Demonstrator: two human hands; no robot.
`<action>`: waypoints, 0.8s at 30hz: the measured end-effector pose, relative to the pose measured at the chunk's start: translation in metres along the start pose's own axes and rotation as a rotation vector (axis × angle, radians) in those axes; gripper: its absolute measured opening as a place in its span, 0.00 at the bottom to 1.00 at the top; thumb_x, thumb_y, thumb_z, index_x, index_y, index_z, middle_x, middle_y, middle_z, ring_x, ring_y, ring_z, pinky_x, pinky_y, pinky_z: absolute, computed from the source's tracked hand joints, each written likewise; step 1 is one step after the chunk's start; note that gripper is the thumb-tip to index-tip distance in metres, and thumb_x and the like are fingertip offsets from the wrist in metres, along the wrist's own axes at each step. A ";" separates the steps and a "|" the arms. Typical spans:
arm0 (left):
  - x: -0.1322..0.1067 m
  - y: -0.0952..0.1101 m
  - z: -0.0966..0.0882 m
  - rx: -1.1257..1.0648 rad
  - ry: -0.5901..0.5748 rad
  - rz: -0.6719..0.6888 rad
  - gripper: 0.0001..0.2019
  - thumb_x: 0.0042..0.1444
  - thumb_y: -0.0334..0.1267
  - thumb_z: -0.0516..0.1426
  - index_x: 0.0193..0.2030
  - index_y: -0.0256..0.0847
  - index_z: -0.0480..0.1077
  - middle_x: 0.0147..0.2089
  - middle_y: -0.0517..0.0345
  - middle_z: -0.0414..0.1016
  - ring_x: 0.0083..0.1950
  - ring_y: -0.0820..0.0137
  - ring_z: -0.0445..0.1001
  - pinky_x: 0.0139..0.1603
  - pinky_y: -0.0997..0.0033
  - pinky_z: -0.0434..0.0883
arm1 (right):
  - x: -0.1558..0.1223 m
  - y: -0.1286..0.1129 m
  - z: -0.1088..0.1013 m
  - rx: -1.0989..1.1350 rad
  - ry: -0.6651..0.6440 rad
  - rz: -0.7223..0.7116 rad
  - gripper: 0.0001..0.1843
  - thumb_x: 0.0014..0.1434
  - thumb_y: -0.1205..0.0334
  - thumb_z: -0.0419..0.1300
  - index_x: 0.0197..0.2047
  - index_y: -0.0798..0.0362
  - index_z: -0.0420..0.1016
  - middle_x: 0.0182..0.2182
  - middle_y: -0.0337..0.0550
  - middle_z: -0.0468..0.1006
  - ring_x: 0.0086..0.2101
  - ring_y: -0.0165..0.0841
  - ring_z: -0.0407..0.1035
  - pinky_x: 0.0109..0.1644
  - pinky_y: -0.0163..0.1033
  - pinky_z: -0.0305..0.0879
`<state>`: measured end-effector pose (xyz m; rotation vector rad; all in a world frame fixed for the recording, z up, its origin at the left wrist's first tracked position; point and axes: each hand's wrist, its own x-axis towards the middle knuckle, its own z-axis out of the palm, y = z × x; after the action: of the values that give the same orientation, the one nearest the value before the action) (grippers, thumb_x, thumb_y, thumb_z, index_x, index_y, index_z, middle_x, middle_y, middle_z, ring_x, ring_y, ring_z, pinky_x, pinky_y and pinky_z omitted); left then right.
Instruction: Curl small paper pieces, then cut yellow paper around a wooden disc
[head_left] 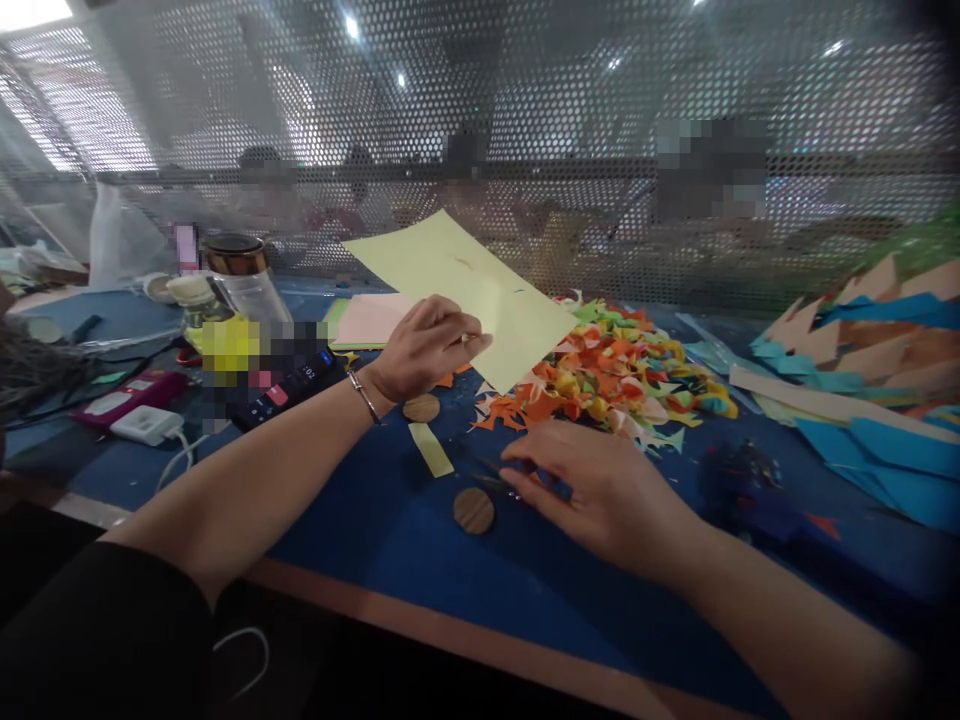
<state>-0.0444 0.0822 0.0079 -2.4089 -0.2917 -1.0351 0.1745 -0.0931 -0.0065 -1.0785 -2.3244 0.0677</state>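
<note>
My left hand (431,345) pinches a pale yellow sheet of paper (480,290) by its near edge, holding it tilted above the table. Lower on the right, my right hand (592,490) is closed around a small pair of scissors (499,478); their thin blades point left and look blurred, and the handles are mostly hidden by the fingers. A round wooden disc (473,510) lies just left of the blades. Another wooden disc (421,407) and a narrow pale yellow strip of paper (431,450) rest below my left hand.
Behind my right hand is a heap of colourful cut paper pieces (600,370). Pink sheets (367,320) lie beyond my left wrist. Leftward are a phone (285,390), a white charger (150,425) and a clear bottle (255,290). Folded paper (885,450) is at right, before a perforated screen (525,120).
</note>
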 end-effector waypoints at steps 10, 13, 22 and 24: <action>0.007 0.023 -0.018 -0.080 0.046 -0.058 0.14 0.72 0.38 0.51 0.58 0.58 0.72 0.50 0.60 0.80 0.52 0.65 0.71 0.57 0.60 0.69 | 0.008 0.031 -0.010 0.566 0.302 0.732 0.31 0.57 0.29 0.62 0.30 0.52 0.77 0.19 0.40 0.76 0.18 0.30 0.67 0.22 0.36 0.64; 0.011 0.030 -0.018 -0.096 -0.009 -0.034 0.14 0.73 0.39 0.49 0.57 0.57 0.72 0.51 0.59 0.80 0.53 0.65 0.72 0.57 0.58 0.69 | 0.011 0.031 -0.010 0.765 0.350 0.776 0.31 0.52 0.28 0.66 0.25 0.52 0.75 0.18 0.42 0.75 0.18 0.30 0.67 0.22 0.36 0.63; 0.019 0.039 -0.002 -0.175 0.272 -0.541 0.15 0.70 0.44 0.56 0.61 0.47 0.66 0.59 0.47 0.73 0.60 0.60 0.71 0.61 0.53 0.71 | 0.014 0.031 -0.015 0.900 0.493 0.806 0.22 0.51 0.44 0.73 0.24 0.50 0.70 0.16 0.38 0.72 0.18 0.28 0.64 0.23 0.37 0.60; 0.025 0.039 -0.002 -0.375 0.259 -0.892 0.17 0.70 0.50 0.56 0.58 0.42 0.65 0.59 0.42 0.73 0.57 0.59 0.74 0.55 0.55 0.76 | 0.014 0.033 -0.016 0.909 0.520 0.807 0.22 0.50 0.45 0.73 0.24 0.49 0.68 0.15 0.36 0.70 0.18 0.28 0.64 0.23 0.37 0.60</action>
<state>-0.0139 0.0482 0.0127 -2.4262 -1.2440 -1.8965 0.1987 -0.0639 0.0045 -1.2308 -1.0572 0.9200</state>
